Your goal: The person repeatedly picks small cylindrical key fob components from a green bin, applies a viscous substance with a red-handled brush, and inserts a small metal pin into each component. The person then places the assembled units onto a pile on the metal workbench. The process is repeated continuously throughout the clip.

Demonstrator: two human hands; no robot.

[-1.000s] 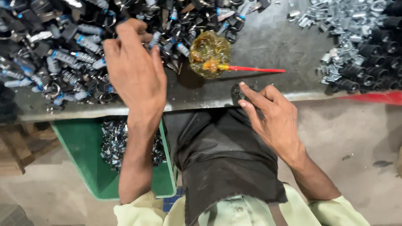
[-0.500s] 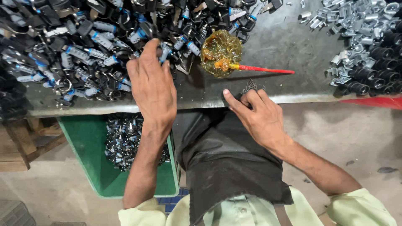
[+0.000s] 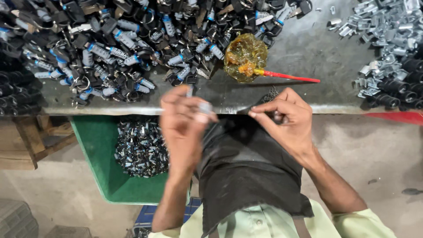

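My left hand (image 3: 183, 128) is raised in front of the table edge, blurred, with its fingers pinched on a small grey and blue metal part (image 3: 203, 108). My right hand (image 3: 284, 121) rests at the table edge, thumb and forefinger pinched together on something too small to make out. Behind both hands lies a heap of black, silver and blue parts (image 3: 119, 48) on the grey metal table (image 3: 304, 48). A yellow lump of grease (image 3: 245, 57) with a red stick (image 3: 288, 76) in it sits just beyond my right hand.
A pile of silver clips and black rings (image 3: 390, 48) covers the table's right end. Below the table, a green bin (image 3: 94, 154) holds several finished parts (image 3: 141, 150). A dark cloth (image 3: 246, 172) covers my lap. A wooden frame (image 3: 31, 136) stands at left.
My left hand has drawn back from the heap toward me with a small part in its fingers. My right hand has curled from flat on the table edge into a pinch.
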